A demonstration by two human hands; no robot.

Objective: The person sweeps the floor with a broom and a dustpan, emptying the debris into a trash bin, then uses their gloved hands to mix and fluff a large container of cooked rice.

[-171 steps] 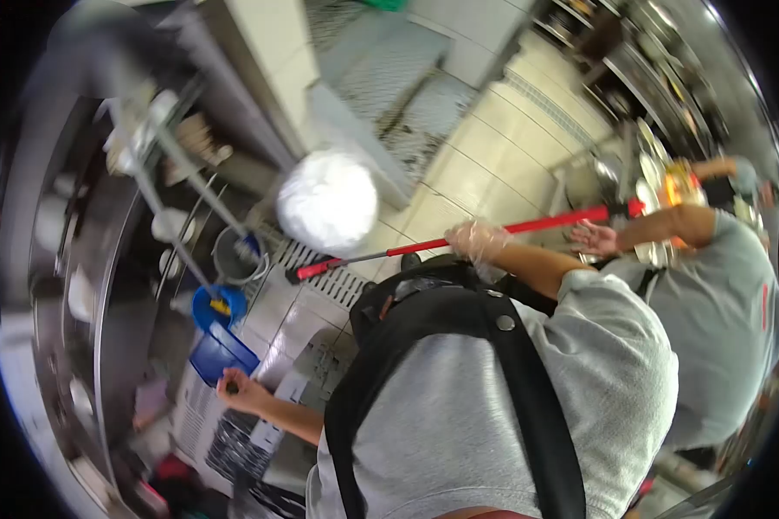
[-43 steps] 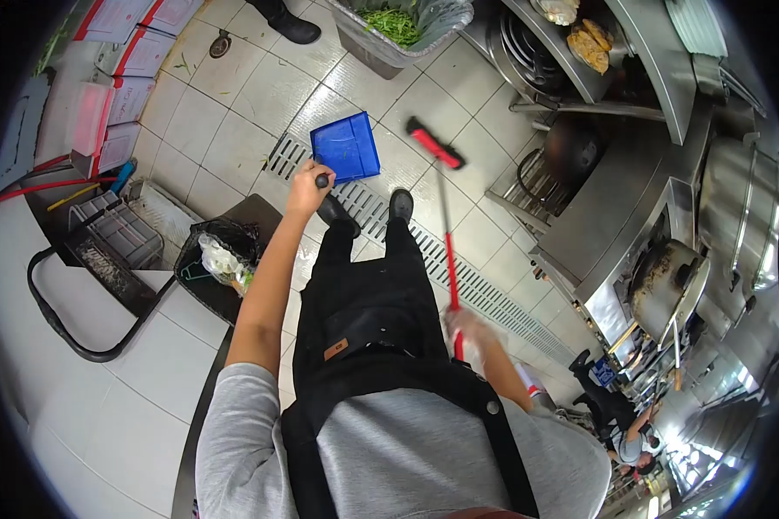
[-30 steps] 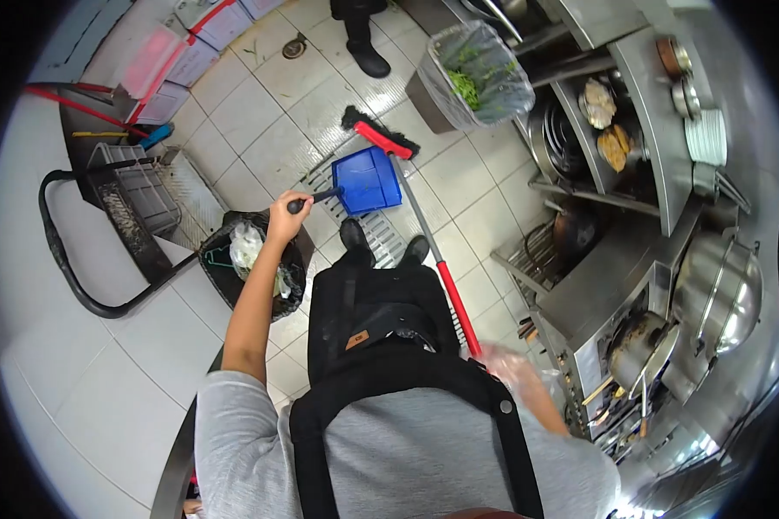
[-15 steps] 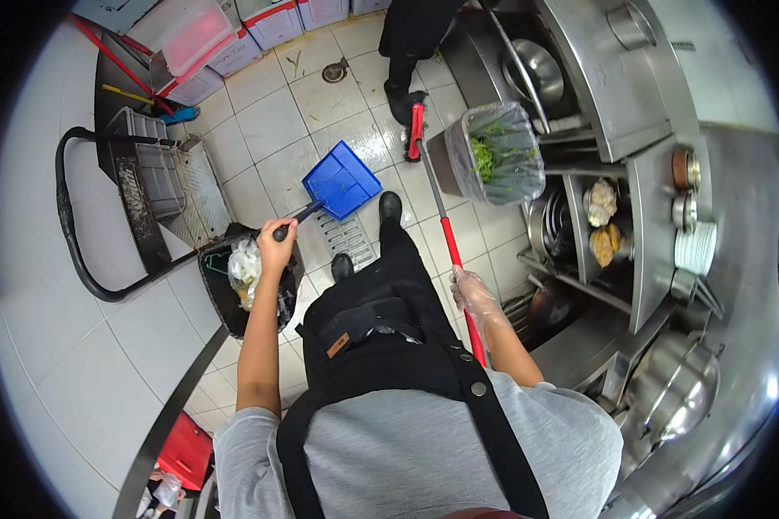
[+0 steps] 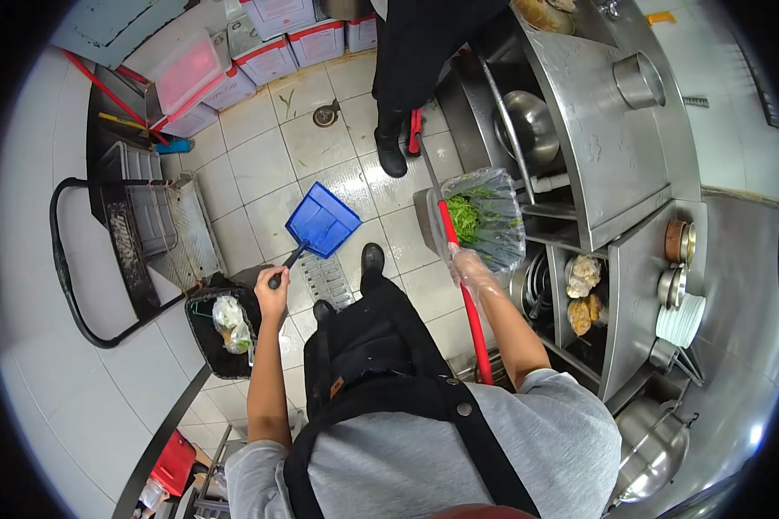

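Right, my left hand (image 5: 273, 285), just left of centre in the frame, has its fingers closed round the end of the thin black handle of the blue plastic dustpan (image 5: 322, 221). The tray of the pan sits above the hand, low over the tiled floor (image 5: 260, 164); I cannot tell whether it touches. My right hand (image 5: 469, 266), in a clear glove, right of centre, grips the long red-shafted broom (image 5: 466, 303) about midway along. The shaft runs up the frame past a plastic-lined bin of green scraps (image 5: 486, 221), and its head lies near the boot of another person (image 5: 407, 52) at the top. A black bin (image 5: 225, 333) holding bagged waste stands just below my left hand, and a slotted floor drain (image 5: 325, 278) lies beside my shoes.

I judge the pan light and stiff, but gripped at the handle's tip it will swing, so a hold nearer the tray steadies it. The broom looks rigid and light; its smooth sleeve may slip under the glove.
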